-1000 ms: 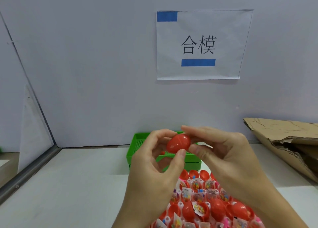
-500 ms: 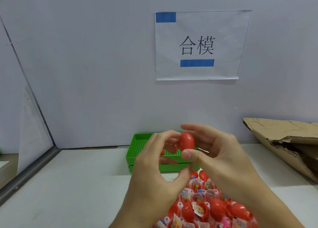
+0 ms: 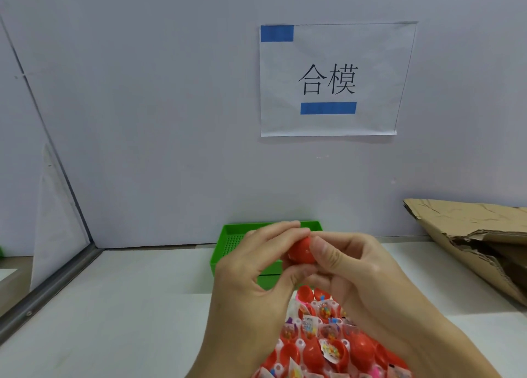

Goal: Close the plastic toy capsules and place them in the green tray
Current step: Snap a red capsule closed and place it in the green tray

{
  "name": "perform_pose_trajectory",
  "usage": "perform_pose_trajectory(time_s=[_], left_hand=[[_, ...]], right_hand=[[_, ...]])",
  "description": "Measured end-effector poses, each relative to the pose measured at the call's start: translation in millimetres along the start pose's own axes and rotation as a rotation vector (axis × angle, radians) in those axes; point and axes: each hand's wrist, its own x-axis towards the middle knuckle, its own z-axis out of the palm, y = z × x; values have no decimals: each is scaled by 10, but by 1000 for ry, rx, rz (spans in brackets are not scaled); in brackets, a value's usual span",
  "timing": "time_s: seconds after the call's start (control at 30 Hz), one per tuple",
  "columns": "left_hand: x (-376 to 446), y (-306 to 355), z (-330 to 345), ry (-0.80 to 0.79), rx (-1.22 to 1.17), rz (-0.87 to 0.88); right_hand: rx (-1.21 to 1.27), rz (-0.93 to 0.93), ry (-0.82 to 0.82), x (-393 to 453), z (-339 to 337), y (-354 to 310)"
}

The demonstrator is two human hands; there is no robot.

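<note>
Above bench centre, before green tray [image 3: 228, 236]: left hand [image 3: 251, 280] and right hand [image 3: 353, 266] both pinch red capsule [image 3: 301, 253], halves apparently pressed together. Not yet in tray. Near front edge: heap of open capsules [image 3: 322, 346] left to close; tray contents hidden.

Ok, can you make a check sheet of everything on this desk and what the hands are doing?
Surface: white table, pale wall behind.
Job's things: red capsule held in front of the green tray; pile of open capsules and toy packets nearest the person.
Clutter: torn cardboard at right.
Hands: left hand and right hand both pinch the red capsule.
Cables: nothing seen.
Surroundings: paper sign with blue tape on the wall; metal rail at left.
</note>
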Motion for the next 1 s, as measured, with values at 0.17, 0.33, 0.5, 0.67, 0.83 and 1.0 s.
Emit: perform_pose_trajectory(time_s=[0.17,0.33,0.5,0.67,0.83,1.0], left_hand=[[-35,-31,44,34,124,95],[-62,-62,73,96,120,76],[-66,-41,94,118,72,42],[-53,-15,76,80,62,57],[-62,1,65,106,98,32],[-73,-26,97,132,116,75]], right_hand=[[-156,-30,108,28,39,64],[-224,-65,125,19,81,99],[-261,-70,117,12,58,93],[-215,-21,20,0,-6,11],[-251,-26,63,4,14,28],[-329,-74,133,2,68,62]])
